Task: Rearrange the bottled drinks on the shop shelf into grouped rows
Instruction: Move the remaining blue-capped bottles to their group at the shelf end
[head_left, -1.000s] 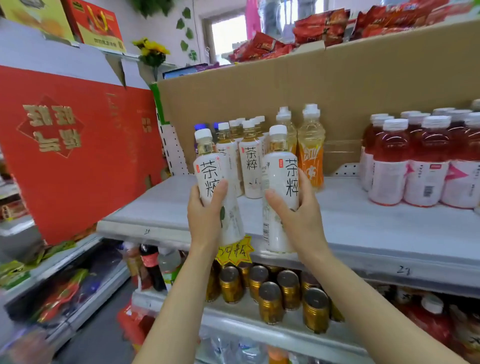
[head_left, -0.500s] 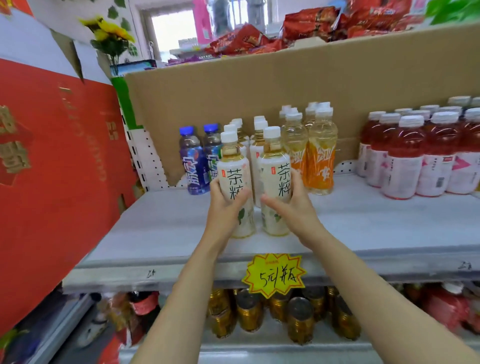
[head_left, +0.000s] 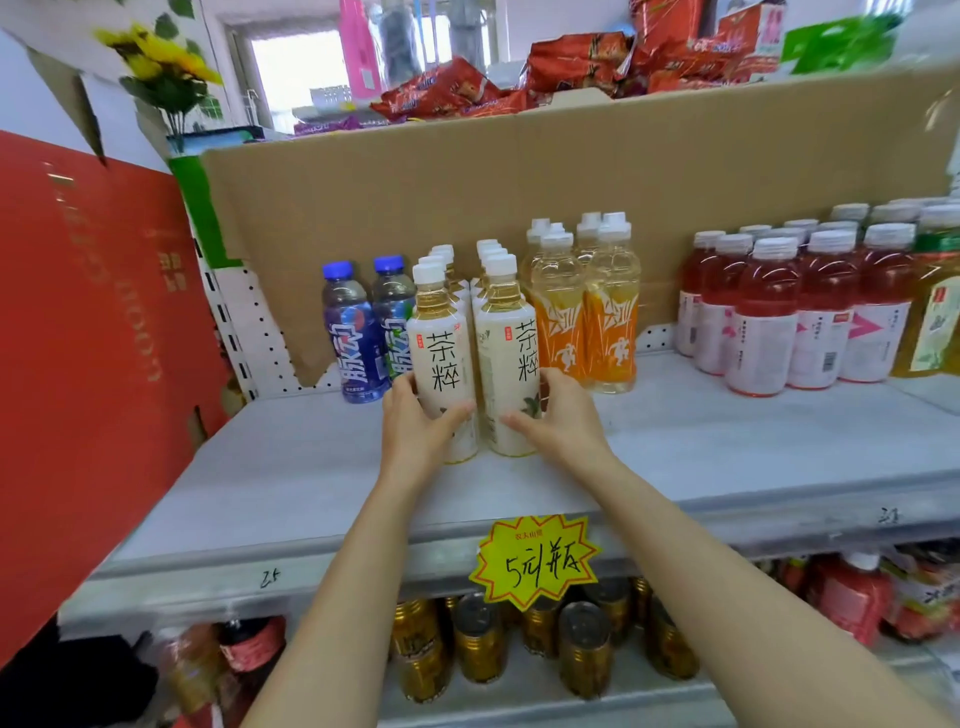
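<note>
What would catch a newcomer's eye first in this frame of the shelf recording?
Probably the two white-label tea bottles at centre, the left hand gripping the left tea bottle and the right hand the right tea bottle, both standing on the grey shelf. Next, the yellow starburst price tag on the shelf's front edge and the red drink bottles at right.

Grey shelf (head_left: 291, 483) bearing bottled drinks (head_left: 561, 312).

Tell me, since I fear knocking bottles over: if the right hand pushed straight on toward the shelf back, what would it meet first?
Probably the orange-label bottles standing just beyond the right hand, which already grips the front white tea bottle. How far behind the hand they stand is unclear from this single view.
</note>
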